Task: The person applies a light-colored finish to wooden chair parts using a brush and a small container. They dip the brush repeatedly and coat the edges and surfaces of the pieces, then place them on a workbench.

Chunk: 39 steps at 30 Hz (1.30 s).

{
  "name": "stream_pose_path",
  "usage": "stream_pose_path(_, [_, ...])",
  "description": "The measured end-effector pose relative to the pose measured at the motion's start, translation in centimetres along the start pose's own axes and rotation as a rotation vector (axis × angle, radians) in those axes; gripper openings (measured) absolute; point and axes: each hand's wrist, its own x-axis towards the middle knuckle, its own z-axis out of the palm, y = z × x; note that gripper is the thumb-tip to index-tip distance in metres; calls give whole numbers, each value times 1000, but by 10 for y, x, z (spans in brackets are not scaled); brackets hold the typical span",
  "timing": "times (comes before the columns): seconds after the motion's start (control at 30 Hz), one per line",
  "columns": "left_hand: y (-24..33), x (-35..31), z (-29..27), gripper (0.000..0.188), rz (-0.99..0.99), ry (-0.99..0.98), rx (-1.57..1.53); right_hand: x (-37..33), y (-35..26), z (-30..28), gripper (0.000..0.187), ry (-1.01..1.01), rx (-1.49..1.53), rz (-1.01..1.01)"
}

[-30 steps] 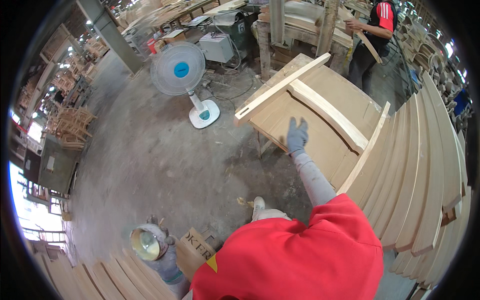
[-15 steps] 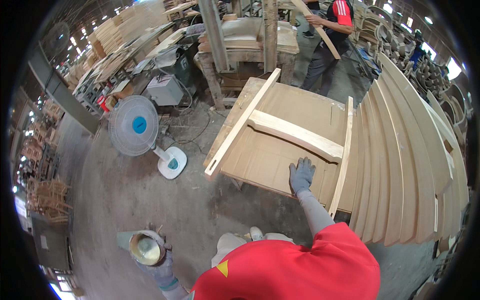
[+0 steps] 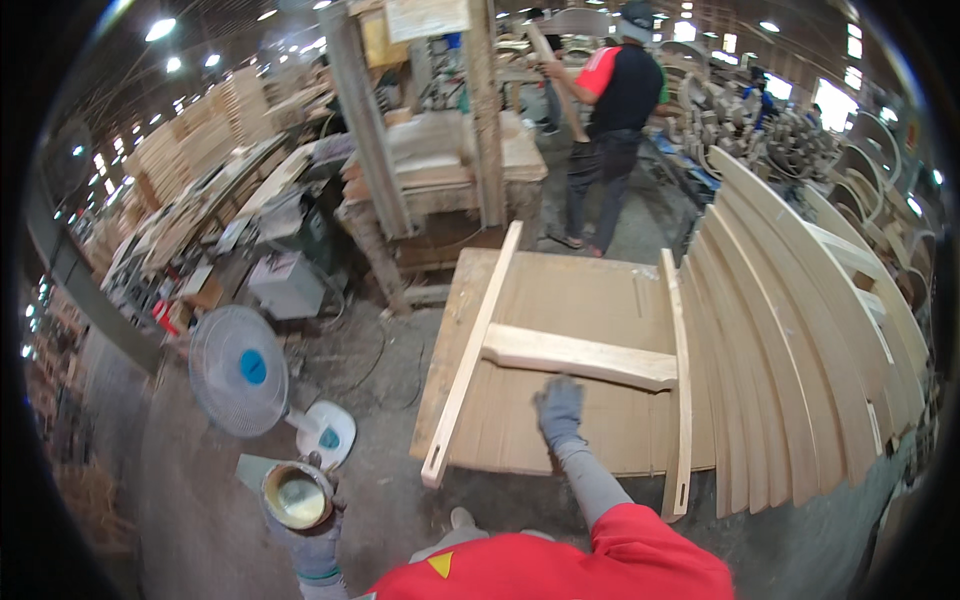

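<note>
In my gloved left hand (image 3: 312, 545) is a round cup (image 3: 297, 497) with pale, creamy stuff inside. A flat grey-green piece (image 3: 252, 470) sticks out beside the cup; I cannot make out what it is. My right hand (image 3: 561, 405), in a grey glove, is open over the cardboard-covered table (image 3: 570, 440), just on the near side of a shaped wooden crosspiece (image 3: 580, 357). That crosspiece lies between two long wooden rails, a left rail (image 3: 475, 355) and a right rail (image 3: 681, 390), forming an H. Both rails have a slot near their near ends.
Right of the table stands a row of curved wooden panels (image 3: 790, 350). A white-and-blue fan (image 3: 240, 370) is on the floor at left. Behind are a heavy wooden stand (image 3: 440, 185), a white box (image 3: 287, 283) and a person (image 3: 615, 120) holding a long board.
My right hand has moved left along the crosspiece, from near the right rail to about its middle. My view has tilted up. The left hand still holds the cup.
</note>
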Motion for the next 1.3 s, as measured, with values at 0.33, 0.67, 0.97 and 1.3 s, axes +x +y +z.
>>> stream_pose_path(0.33, [-33,119,-15,57,-193,-295,-390,-30,42,-26,45,264,19,-287])
stream_pose_path(0.67, [-82,160,-40,49,-257,-334,-639,-31,87,-15,53,310,-203,668])
stream_pose_path(0.97, [8,154,127,59,-193,-443,-92,-28,75,-32,58,24,-89,346])
stream_pose_path(1.3, [0,154,189,57,-205,-551,-104,-36,86,-38,55,59,-1,338])
